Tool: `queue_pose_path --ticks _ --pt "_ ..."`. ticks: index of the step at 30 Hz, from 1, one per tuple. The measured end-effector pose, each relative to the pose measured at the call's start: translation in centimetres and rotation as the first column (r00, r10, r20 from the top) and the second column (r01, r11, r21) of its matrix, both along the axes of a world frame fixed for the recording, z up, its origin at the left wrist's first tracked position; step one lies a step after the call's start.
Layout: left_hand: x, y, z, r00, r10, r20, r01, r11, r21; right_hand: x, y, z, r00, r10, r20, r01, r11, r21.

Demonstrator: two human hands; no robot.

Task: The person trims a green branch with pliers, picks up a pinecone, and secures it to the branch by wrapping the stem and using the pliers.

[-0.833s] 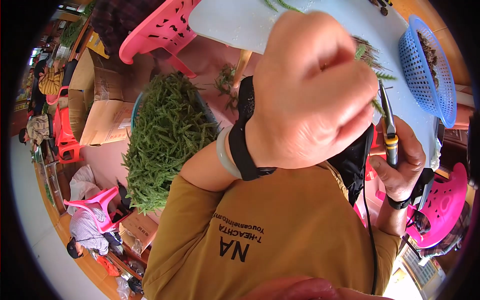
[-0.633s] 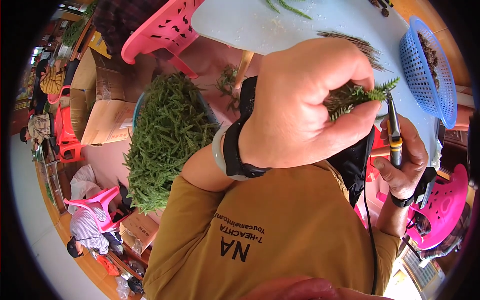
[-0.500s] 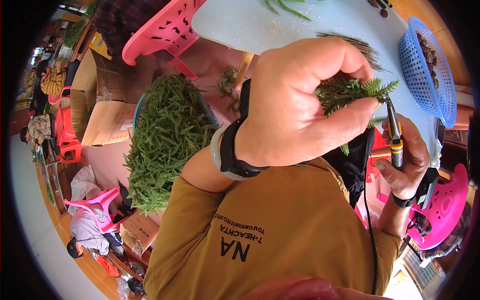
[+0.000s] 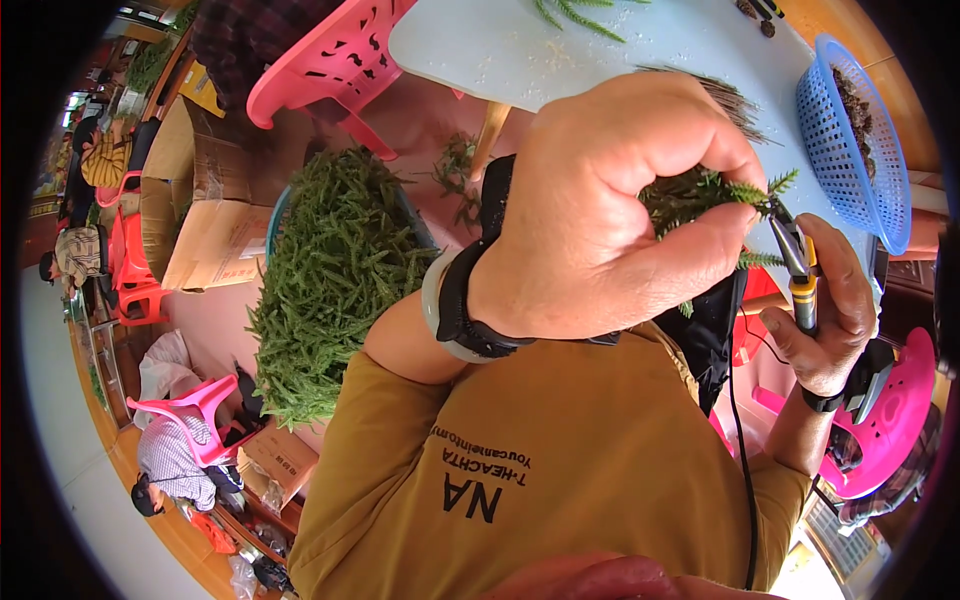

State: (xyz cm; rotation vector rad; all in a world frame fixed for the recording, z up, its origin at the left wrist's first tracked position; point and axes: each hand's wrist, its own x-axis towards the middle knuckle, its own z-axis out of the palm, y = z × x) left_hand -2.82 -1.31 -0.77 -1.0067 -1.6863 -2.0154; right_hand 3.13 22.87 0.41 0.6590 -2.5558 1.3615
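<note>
My left hand [image 4: 590,215] is closed around a bunch of green artificial fir sprigs [image 4: 690,198], pinched between thumb and curled fingers. Brownish stems show inside the grip. To its right, my right hand [image 4: 845,300] holds pliers [image 4: 803,288] with yellow-and-black handles. Their tapered metal jaws point up and left and reach the sprig tips beside my left fingertips. Whether the jaws are closed on a stem I cannot tell. Green leaf tips stick out past the jaws and below my left thumb.
A light blue table [image 4: 480,50] carries thin brown stems [image 4: 725,100] and a loose green sprig [image 4: 580,18]. A blue basket [image 4: 850,150] of brown pieces stands right. Left are a heap of green sprigs [image 4: 340,280], a cardboard box [image 4: 215,235] and a pink chair [image 4: 320,65]; people sit farther off.
My right hand and the pliers have shifted a little right and down, and the pliers have tilted left at the jaws. My left hand has moved slightly right with the sprigs.
</note>
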Motion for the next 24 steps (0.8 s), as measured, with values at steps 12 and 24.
queue_pose_path --ticks 12,24 --pt "0.7 -0.5 0.7 0.903 -0.270 0.333 0.238 0.962 0.134 -1.3 0.5 1.0 0.979 0.171 -0.109 -0.156 0.979 0.131" --pt "0.8 -0.6 0.9 0.854 -0.287 0.433 0.227 0.956 0.186 -1.0 -0.2 1.5 0.989 0.113 -0.098 -0.103 0.989 0.103"
